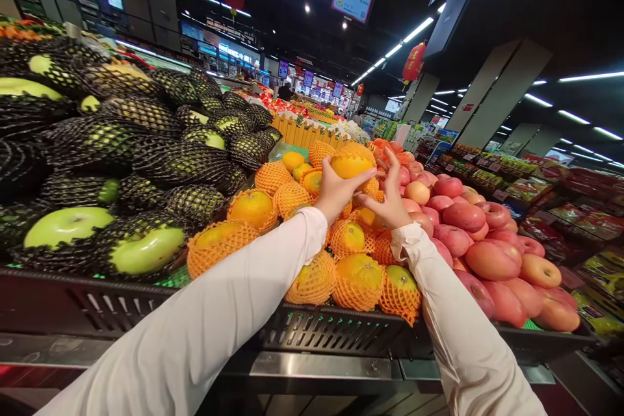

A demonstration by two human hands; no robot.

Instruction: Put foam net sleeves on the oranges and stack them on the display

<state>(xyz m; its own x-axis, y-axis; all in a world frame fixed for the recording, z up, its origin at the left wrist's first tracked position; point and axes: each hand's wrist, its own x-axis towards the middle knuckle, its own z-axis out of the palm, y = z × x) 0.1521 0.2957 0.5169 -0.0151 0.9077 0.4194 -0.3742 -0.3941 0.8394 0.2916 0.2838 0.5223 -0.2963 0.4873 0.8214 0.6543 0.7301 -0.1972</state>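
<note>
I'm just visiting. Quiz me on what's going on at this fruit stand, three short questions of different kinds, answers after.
1. True or false: the left hand holds an orange fruit in a net sleeve.
2. Which fruit lies right of the netted orange pile? A red apples, B bananas, C grapes.
3. What colour are the nets on the green fruit?

Key: 1 true. 2 A, red apples. 3 black. The right hand holds nothing, fingers spread beside the fruit.

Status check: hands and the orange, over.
Left hand gripping orange atop the netted pile. Right hand open, fingers spread beside it. Red apples stacked right; nothing blocking.
</note>
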